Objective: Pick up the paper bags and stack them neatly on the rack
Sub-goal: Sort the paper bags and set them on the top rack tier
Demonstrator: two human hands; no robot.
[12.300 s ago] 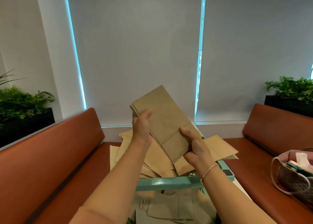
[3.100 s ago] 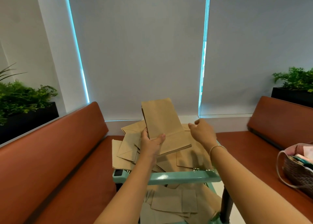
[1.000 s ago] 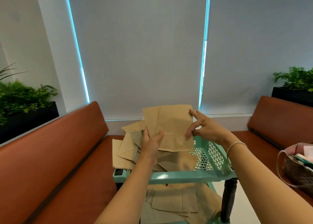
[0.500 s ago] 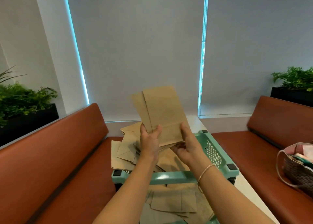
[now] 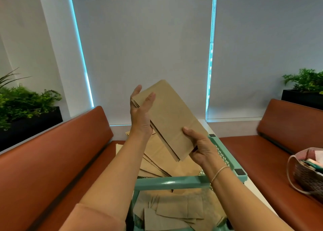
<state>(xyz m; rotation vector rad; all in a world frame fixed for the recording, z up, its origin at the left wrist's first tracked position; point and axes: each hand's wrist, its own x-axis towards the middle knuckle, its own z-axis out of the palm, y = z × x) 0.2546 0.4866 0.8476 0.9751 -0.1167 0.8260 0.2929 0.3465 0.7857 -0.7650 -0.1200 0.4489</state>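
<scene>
Both arms raised fwd; left hand [image 5: 140,114] fingers straight, right hand [image 5: 201,147] fingers curled, gripping.

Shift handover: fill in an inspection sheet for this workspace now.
Surface: green rack, two tiers in view, between two brown benches.
Job's things: bundle of paper bags held tilted above the rack; loose bags fanned untidily on the top tier; more bags scattered on the lower tier.
Clutter: woven basket on the right bench.
Grippers: left hand flat against the bundle's upper edge; right hand grips its lower corner.
Cables: nothing seen.
Surroundings: grey blinds, plants in black planters on both sides.
</scene>
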